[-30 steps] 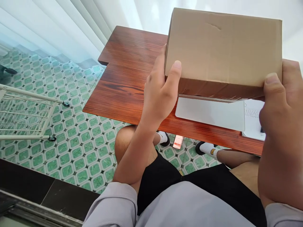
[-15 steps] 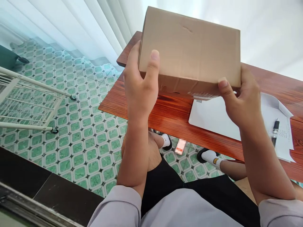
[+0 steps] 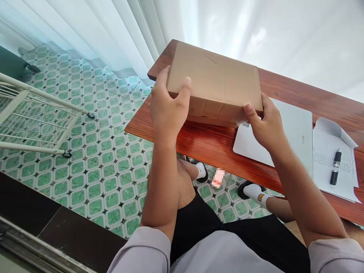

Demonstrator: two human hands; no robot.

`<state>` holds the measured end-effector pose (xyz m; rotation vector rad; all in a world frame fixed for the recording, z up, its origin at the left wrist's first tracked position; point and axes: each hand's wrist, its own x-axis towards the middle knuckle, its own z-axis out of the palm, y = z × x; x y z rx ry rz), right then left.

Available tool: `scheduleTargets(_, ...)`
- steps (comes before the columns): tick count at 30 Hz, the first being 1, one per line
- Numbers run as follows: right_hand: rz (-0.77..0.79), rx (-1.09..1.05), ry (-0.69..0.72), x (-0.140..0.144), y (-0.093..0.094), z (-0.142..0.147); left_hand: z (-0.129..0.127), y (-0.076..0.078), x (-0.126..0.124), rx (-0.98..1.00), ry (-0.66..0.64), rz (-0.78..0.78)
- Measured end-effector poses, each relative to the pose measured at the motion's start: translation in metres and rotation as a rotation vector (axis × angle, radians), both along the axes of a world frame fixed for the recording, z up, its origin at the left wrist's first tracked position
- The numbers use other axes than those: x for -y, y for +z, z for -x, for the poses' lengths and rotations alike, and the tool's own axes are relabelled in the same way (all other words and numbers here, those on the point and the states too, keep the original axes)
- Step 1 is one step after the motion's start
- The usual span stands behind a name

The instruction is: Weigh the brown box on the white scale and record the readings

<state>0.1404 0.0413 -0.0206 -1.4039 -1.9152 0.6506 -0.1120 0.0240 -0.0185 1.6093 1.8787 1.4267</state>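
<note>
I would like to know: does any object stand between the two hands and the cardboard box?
Nothing visible does. The left hand directly grips the left end of the cardboard box, and the right hand its right end. The flat silver device lies on the table, not between hand and box.

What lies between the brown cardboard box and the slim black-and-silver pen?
In the head view: the right hand gripping the box, then a flat pale-grey slab, then the white paper bearing the pen.

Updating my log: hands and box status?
Left hand, right hand: gripping cardboard box at both ends. Contact with table unclear. Laptop near right hand.
</note>
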Motion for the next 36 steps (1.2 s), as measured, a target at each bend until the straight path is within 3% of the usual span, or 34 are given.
scheduleTargets(6, 0.039, -0.036, -0.014, 0.002, -0.004, 0.001, 0.000, 0.000, 0.000, 0.025, -0.064, 0.036)
scheduleTargets(19, 0.024, 0.025, 0.011, 0.003, -0.011, 0.002, 0.002, 0.002, 0.002, 0.057, 0.022, 0.105)
scheduleTargets(25, 0.005, 0.041, -0.006, 0.006, -0.010, 0.006, 0.010, -0.005, 0.002, -0.044, 0.102, 0.165)
scheduleTargets(30, 0.008, 0.057, -0.017, 0.008, -0.009, 0.008, 0.003, 0.002, 0.004, -0.060, 0.132, 0.227)
scheduleTargets(36, 0.019, 0.073, -0.014, 0.010, -0.008, 0.011, 0.004, 0.000, 0.004, -0.121, 0.137, 0.193)
